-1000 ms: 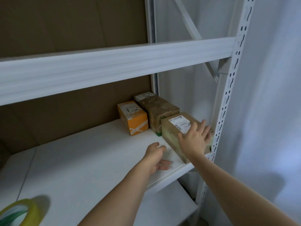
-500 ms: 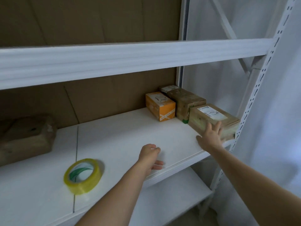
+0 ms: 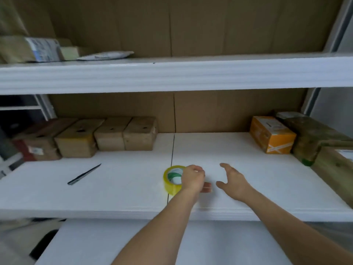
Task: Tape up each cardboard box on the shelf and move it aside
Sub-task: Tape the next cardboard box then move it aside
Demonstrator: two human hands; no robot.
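Tape pickup: roll of yellow tape [image 3: 172,179] lies on the white shelf [image 3: 114,188], mid-front, by the board seam.
Left hand [image 3: 193,179] curls at the roll's right side; whether it grips yet, cannot tell. Right hand [image 3: 234,181] hovers spread, holding nothing. Best to pinch through the core; the glossy film looks slick. Brown cardboard boxes [image 3: 107,135] wait rear left, matte, square-edged; orange box [image 3: 272,136] right; dark blade [image 3: 84,175] near.

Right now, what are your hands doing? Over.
Left hand touching tape roll, grip unclear. Right hand open, empty. Boxes wait left; knife lying clear.
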